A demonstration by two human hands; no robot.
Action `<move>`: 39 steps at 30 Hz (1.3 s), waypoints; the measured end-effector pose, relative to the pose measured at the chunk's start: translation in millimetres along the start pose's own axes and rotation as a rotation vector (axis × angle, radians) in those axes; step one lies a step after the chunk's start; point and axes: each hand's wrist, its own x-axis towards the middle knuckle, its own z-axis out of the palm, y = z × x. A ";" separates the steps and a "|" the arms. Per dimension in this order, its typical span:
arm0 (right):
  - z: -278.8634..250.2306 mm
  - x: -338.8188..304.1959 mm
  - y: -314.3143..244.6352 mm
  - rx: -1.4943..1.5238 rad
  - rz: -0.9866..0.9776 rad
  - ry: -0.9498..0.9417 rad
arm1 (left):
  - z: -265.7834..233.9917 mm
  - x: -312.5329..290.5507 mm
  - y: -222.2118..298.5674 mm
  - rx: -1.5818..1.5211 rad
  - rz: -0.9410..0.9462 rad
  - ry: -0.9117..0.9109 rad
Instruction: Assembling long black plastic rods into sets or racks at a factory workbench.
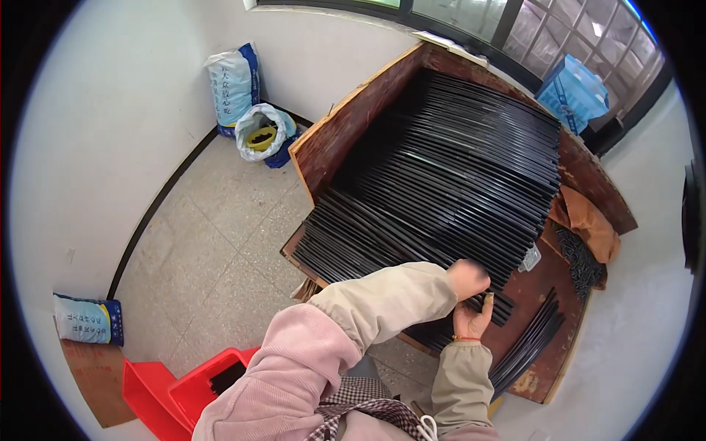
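Long thin black rods (441, 176) lie side by side in a deep layer on a brown wooden table, most of their ends lined up toward the right. At the near right end of the layer, my left hand (468, 279) is closed, its fingertips smeared by motion, and what it holds is hidden. Just below it my right hand (473, 321) has its thumb up against its fingers, closed around a black rod near the rod ends. The two hands almost touch. Beige sleeve covers reach over both forearms.
Wooden boards (353, 117) wall the table's far sides. To the right lie a loose rod bundle (533, 338), an orange sack (588, 228) and dark small parts (577, 264). A blue basket (573, 92) stands by the window. Red bins (151, 397) and bags (234, 88) are on the left.
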 end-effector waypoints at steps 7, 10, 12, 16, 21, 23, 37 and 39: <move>6.1 -19.3 -20.9 -0.221 -0.020 -0.005 | 26.5 7.2 -12.9 -0.027 -0.056 0.135; 30.4 -50.1 -33.8 -0.944 -0.156 0.065 | 29.4 4.3 -20.3 -0.040 -0.036 0.128; 44.4 -61.4 -38.2 -1.662 -0.273 0.122 | 32.7 0.9 -26.2 -0.037 -0.027 0.115; 77.7 -25.9 -35.9 -2.434 -0.886 -0.253 | 32.0 7.2 -21.7 -0.114 -0.020 0.050; 50.6 18.1 -46.6 -2.739 -0.805 -0.354 | 19.9 13.2 -41.9 -0.151 0.294 0.169; 42.5 28.5 -45.4 -2.756 -0.698 -0.338 | 4.7 10.4 -53.7 -0.183 0.439 0.150; 37.4 -5.0 -41.9 -2.613 -1.142 -0.386 | -17.5 -94.3 -112.5 -0.146 -0.232 -0.052; 19.3 -7.3 -57.8 -2.368 -1.055 -0.264 | -19.4 -87.8 -115.7 -0.152 -0.278 -0.139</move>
